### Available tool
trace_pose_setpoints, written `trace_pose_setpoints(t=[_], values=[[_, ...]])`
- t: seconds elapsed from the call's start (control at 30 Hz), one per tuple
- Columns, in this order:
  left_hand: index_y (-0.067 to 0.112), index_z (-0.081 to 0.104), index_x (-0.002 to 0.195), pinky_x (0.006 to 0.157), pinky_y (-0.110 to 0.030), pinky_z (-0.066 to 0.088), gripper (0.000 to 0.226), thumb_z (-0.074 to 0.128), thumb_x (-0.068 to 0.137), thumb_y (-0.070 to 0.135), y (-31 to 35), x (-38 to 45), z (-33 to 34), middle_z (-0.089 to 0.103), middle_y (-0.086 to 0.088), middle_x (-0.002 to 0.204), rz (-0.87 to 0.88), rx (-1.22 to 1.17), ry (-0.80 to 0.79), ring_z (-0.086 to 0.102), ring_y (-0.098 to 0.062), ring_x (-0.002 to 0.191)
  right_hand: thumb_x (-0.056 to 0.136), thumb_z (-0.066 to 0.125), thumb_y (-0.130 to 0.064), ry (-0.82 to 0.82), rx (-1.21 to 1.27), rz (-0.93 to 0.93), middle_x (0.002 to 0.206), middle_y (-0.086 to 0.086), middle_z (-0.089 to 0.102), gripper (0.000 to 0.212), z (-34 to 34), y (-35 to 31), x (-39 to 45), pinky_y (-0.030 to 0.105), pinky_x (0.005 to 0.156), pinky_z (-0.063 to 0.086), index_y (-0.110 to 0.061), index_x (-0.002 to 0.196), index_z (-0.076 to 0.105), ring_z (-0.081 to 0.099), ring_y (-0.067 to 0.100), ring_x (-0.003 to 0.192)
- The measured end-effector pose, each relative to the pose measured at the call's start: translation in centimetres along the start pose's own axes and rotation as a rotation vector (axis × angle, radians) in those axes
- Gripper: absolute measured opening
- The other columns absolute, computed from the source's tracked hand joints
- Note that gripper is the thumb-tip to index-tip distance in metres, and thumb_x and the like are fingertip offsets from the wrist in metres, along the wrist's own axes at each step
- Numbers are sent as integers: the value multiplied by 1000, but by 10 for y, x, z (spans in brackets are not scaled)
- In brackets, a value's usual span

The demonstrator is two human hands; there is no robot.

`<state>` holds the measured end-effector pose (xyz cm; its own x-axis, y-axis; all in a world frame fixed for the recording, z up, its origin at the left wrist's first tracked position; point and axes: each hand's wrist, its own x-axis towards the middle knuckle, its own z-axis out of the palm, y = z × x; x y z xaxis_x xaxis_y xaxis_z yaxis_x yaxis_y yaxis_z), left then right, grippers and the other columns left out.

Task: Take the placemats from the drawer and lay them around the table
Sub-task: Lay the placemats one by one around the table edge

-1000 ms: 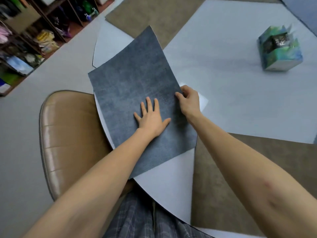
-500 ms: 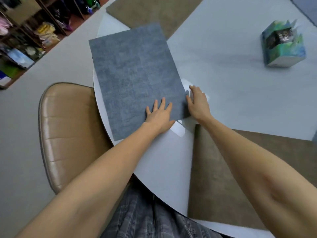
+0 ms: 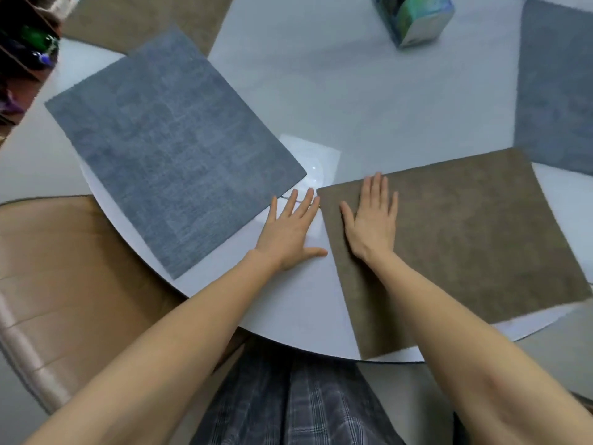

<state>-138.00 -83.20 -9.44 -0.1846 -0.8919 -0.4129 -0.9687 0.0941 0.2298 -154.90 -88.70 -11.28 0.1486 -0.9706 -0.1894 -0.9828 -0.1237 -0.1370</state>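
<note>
1. Two hands are lying flat on the round white table [image 3: 288,303], fingers straight and spread.
2. Left hand [image 3: 290,234] is resting palm down on the bare tabletop between two placemats, its fingertips just beside the grey-blue placemat [image 3: 173,146].
3. Right hand [image 3: 372,224] is pressing palm down on the near left corner of the brown placemat [image 3: 465,239], which is lying flat at the table's near edge.
4. Another grey-blue placemat [image 3: 558,91] is sitting at the far right, and another brown placemat [image 3: 150,20] is lying at the far left.
5. One colourful tissue box [image 3: 417,17] is standing near the table's middle.
6. One tan leather chair [image 3: 64,284] is standing at the left, tucked beside the table.
</note>
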Motion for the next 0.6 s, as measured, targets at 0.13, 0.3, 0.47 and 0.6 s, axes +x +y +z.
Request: trace_pose_setpoints(t=[0.13, 0.3, 0.47, 0.6], values=[[17, -2, 155, 119, -50, -8, 102, 51, 84, 67, 0, 2, 0, -10, 3, 162, 12, -94, 30, -9, -21, 150, 94, 9, -48, -27, -56, -206, 161, 3, 2, 67, 16, -28, -12, 41, 119, -5, -15, 152, 6, 0, 20, 149], [17, -4, 155, 119, -51, -5, 104, 55, 84, 64, -4, 2, -6, -10, 2, 162, 26, -63, -5, -9, -22, 150, 92, 4, -46, -99, -37, -438, 161, 0, 0, 67, 6, -10, -21, 34, 119, -8, -18, 152, 4, -3, 17, 149], [17, -2, 155, 118, -55, 0, 89, 51, 92, 53, 8, -3, -10, -10, 0, 162, -2, -31, -28, -7, -24, 150, 94, 11, -43, -61, 111, -363, 160, 7, 12, 67, 0, 22, -73, 31, 120, 0, -8, 151, 17, 8, 20, 148], [24, 6, 155, 115, -59, 2, 60, 32, 103, 39, 33, -32, 8, -4, 2, 163, 81, 20, 6, -4, -24, 150, 96, 14, -42, 5, 83, -30, 160, 10, 5, 65, 12, 53, -120, 37, 121, 1, -9, 152, 10, 1, 22, 149]])
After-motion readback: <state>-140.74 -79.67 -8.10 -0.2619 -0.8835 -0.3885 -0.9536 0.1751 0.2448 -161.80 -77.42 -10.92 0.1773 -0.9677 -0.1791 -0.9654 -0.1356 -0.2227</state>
